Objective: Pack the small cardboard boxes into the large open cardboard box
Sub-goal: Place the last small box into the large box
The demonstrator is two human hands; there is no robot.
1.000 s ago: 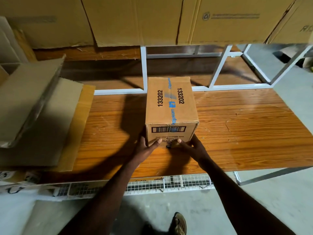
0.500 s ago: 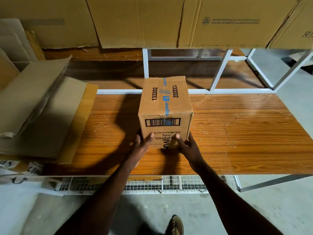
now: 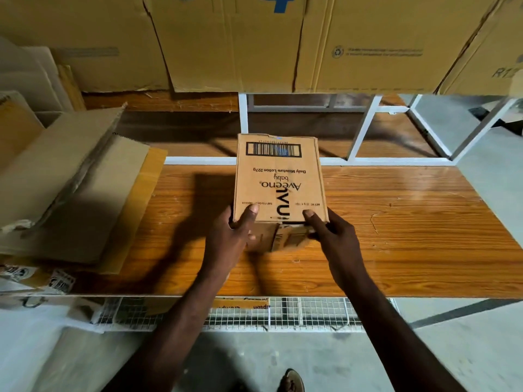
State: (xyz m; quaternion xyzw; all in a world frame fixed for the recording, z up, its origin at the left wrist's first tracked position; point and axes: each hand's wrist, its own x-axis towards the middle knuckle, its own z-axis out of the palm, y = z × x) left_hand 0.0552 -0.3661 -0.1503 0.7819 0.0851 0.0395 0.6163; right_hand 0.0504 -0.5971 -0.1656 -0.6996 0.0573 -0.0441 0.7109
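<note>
Wood-grain counter (image 3: 396, 216) in a storeroom, w/ two hands tipping a small box.

Box (image 3: 278, 179) sits mid-counter, tilted toward the viewer so its printed face & barcode point up; near edge lifted, far edge looks to rest on the counter. Left hand (image 3: 229, 239) & right hand (image 3: 336, 239) each pinch a near bottom corner: thumb on the top face, fingers curled under. Prob. held this way to get a grip beneath before lifting. Bottom flaps look loose, so contents could slip. Flattened cardboard (image 3: 65, 193) piled at left edge, clear of the box. Big cartons (image 3: 232, 43) line the back above a white frame (image 3: 365, 128). No large open box seen, so where it goes can't be told. Wire mesh (image 3: 311, 312) runs along the front edge.
</note>
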